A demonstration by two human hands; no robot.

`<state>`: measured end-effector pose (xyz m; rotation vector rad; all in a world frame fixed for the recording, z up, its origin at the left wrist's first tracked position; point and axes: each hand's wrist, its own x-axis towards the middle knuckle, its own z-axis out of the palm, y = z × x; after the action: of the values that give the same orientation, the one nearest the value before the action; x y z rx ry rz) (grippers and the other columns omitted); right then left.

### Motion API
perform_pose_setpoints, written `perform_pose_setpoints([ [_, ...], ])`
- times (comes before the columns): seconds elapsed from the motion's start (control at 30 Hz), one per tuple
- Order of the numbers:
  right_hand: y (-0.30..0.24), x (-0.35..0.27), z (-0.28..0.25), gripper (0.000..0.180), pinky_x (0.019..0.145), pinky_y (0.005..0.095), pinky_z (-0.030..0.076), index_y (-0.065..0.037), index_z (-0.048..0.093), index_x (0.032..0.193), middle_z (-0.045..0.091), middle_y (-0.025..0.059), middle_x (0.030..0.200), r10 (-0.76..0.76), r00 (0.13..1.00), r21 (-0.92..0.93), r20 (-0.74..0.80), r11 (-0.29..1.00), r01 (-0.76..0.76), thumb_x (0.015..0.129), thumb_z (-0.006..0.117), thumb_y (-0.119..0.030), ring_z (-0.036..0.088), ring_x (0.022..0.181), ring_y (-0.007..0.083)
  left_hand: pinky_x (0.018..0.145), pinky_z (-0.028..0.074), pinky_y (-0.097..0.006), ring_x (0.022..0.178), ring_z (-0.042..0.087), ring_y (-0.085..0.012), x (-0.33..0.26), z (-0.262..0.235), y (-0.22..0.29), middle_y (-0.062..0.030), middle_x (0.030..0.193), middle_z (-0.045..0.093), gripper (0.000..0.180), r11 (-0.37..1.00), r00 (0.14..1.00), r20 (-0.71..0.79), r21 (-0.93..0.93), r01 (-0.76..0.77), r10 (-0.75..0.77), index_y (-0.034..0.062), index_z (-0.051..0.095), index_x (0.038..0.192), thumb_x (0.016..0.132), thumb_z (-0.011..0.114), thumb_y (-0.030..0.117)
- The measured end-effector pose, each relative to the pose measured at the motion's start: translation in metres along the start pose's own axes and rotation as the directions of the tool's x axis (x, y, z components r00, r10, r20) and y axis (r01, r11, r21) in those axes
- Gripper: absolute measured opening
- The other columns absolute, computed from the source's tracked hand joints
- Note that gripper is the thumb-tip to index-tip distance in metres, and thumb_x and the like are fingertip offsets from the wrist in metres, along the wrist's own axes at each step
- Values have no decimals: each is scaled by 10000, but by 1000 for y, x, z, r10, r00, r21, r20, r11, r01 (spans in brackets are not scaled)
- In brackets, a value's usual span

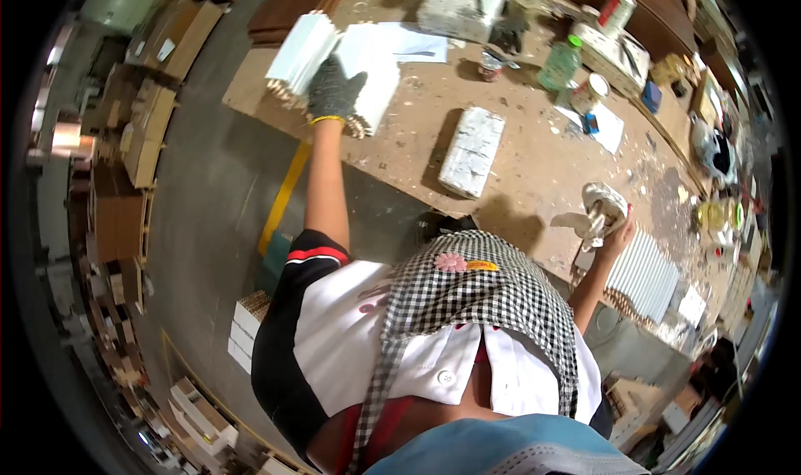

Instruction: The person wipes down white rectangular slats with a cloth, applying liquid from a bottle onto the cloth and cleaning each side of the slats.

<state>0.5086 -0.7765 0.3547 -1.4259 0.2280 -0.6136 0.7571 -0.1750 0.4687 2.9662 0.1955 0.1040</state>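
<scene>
Right hand (616, 224) clutches a stained rag (602, 208) at the near edge of the workbench (534, 166). A wrapped block (472, 151) lies mid-bench. Farther off, the gloved left hand (334, 91) presses on white slat panels (350, 66), probably gripping one. Stacking looks unfinished.

Left hand (335, 91) gloved, outstretched, right hand (613, 224) clenched

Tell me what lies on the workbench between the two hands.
In the head view, a white paint-spattered block lies flat on the workbench between the gloved left hand, on a stack of white panels, and the right hand gripping a rag.
</scene>
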Motion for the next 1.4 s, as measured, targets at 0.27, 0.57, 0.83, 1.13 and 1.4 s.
perform_pose_setpoints([
  [0.27,-68,-74,-158,348,770,358,547,41,646,1105,698,147,1001,-299,881,-539,-367,840,60,985,548,-271,680,868,255,1169,281,-452,1383,380,-396,-71,94,193,-249,1464,432,704,713,711,-400,-175,-679,579,20,443,1430,882,717,365],
  [0.57,-98,-117,-83,405,626,263,446,68,635,903,619,23,803,-235,815,-493,-530,867,-71,1054,459,-264,528,714,82,1153,295,-426,1386,362,-397,-275,222,404,-299,1478,361,1081,606,415,450,-667,-432,791,-70,301,1482,793,641,689],
  [0.83,-65,-123,-116,402,714,266,483,84,655,989,655,48,851,-138,834,-467,-534,870,-155,1054,462,-264,590,768,111,1089,388,-414,1344,430,-393,-276,237,387,-311,1470,379,976,639,493,556,-769,0,669,-50,235,1520,819,695,449],
  [1.13,-69,-58,-26,443,877,336,502,0,512,1342,620,102,1208,314,899,390,-306,903,-183,1032,462,-313,620,1041,201,888,501,-375,1013,634,-283,-240,204,338,-192,1125,662,485,494,568,563,-819,291,600,-56,567,1208,787,686,152],
  [1.4,-53,-8,36,502,796,407,582,22,515,1345,651,174,1175,480,864,505,151,714,-485,1003,479,-345,671,953,277,956,476,-395,1091,623,-317,-164,143,183,-214,1207,647,442,596,946,108,-797,-102,307,-46,572,1287,903,621,167],
])
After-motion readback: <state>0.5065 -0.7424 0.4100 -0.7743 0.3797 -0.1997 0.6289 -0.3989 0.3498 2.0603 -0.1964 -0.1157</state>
